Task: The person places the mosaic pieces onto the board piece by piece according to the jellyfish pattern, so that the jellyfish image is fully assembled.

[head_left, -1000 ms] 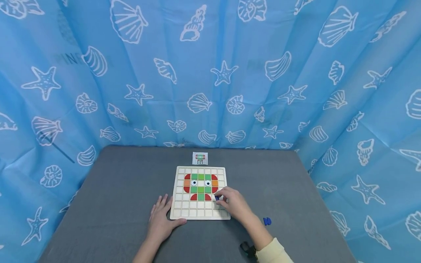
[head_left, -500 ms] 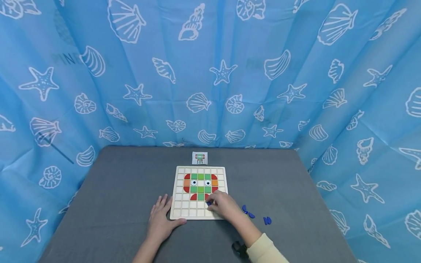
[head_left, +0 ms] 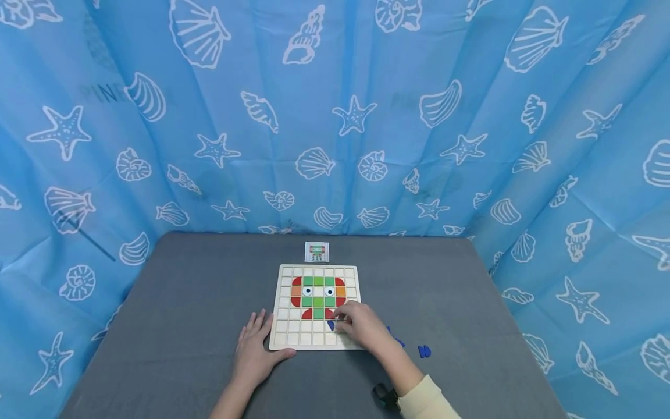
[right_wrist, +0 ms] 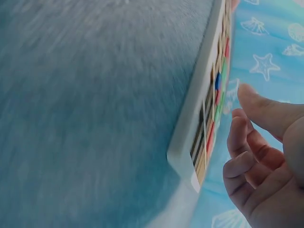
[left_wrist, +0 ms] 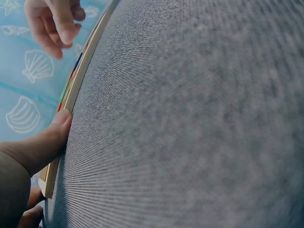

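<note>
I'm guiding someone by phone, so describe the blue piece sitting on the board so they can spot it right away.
On the grey table lies a pale wooden grid board with a red and green figure. Just below the figure's right red foot, by the right hand, sits the blue piece, the only blue one on the board.

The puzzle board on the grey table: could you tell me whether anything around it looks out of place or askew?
Only the loose blue pieces lying scattered on the table, right of the board. The board sits square, steadied by the left hand; the right hand rests over it.
</note>
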A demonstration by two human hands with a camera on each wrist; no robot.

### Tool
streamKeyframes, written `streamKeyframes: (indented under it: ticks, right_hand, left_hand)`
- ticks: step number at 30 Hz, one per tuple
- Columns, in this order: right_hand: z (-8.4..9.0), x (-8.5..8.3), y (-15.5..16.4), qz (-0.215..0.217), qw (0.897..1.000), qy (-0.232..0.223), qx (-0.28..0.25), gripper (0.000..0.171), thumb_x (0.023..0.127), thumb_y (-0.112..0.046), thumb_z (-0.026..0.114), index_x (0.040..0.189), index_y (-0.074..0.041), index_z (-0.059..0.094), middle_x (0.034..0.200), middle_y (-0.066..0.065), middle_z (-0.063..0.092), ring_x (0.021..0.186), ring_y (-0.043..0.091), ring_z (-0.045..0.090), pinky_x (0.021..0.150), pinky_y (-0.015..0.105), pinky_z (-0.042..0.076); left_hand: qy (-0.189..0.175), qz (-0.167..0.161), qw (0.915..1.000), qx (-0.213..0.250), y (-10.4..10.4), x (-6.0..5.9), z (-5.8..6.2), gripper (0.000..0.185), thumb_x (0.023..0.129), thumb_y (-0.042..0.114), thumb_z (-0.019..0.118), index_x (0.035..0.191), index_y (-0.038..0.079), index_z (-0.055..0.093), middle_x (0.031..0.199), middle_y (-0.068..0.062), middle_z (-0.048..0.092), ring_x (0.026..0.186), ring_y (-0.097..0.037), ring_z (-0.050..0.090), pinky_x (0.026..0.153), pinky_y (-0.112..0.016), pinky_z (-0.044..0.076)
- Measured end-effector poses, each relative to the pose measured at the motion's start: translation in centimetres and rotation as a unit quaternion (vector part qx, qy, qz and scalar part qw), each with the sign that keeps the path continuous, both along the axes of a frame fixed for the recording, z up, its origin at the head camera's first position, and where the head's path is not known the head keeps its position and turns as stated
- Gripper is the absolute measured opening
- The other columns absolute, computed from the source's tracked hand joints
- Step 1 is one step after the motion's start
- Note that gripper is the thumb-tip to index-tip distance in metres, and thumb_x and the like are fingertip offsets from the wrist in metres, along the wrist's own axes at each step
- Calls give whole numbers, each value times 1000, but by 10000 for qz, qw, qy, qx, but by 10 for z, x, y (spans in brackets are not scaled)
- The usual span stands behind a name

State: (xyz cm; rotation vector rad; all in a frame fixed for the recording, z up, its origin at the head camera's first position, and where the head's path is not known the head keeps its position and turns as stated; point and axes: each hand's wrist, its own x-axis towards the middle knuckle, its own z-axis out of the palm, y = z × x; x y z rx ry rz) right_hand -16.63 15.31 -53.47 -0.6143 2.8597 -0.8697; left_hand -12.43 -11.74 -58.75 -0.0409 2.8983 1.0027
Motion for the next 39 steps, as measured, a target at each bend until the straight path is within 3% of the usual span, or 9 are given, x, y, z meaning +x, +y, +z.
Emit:
streamKeyframes:
  ticks: [6,11,16,20,24,28,35,39]
  right_hand:
    - [10,11,20,-393,9991,173,-13,18,88,-13,78,105,-9,77,91,-1,68,75,7,56,63,25,50]
    - [11,20,46,-1035,9944,218,28,19,85,-14,81,104,-12,77,84,-7,63,70,5,52,60,24,46]
    - [9,30,75,-1496,9886,129,-76,21,82,-13,83,102,-13,77,89,-6,68,68,1,53,61,24,47]
    - [8,39,100,-1668,9857,-212,-93,25,82,-15,83,106,-12,77,93,-3,69,68,3,53,62,25,47]
    - [6,47,126,-1802,9798,-836,220,37,80,-19,85,115,-14,73,101,0,67,81,11,57,71,34,50]
    - [2,53,145,-1898,9710,-1386,442,36,77,-17,88,109,-15,72,103,1,62,89,16,57,76,39,51]
    - [1,56,159,-1837,9708,-1520,278,27,77,-12,87,100,-14,72,95,0,61,82,13,55,73,34,50]
    - [4,58,162,-1973,9640,-1760,264,26,75,-5,86,95,-12,71,90,1,60,80,15,54,71,35,48]
  left_hand:
    - [-8,8,10000,66,0,2,1,116,65,64,85,152,1,42,161,-23,33,153,-44,19,123,-61,18]
    - [34,-6,10000,60,0,2,1,115,65,63,85,152,1,43,161,-24,33,152,-44,20,123,-61,19]
    - [63,33,10000,38,1,1,-1,115,64,63,86,152,1,44,161,-24,34,152,-44,21,122,-61,20]
    - [61,59,10000,27,0,1,-3,115,64,63,86,152,2,44,160,-23,34,152,-44,21,122,-61,20]
    - [95,49,9999,41,1,1,-3,115,64,62,87,151,1,44,160,-24,35,152,-44,22,122,-61,20]
    - [35,21,10000,63,0,1,-3,115,64,63,86,152,2,43,161,-23,33,152,-44,20,123,-61,19]
    - [87,18,10000,37,0,0,-4,115,64,63,86,151,2,45,160,-24,35,152,-44,21,122,-61,19]
    - [43,1,10000,46,-1,0,-5,116,64,65,85,153,3,43,162,-22,33,153,-42,19,123,-60,18]
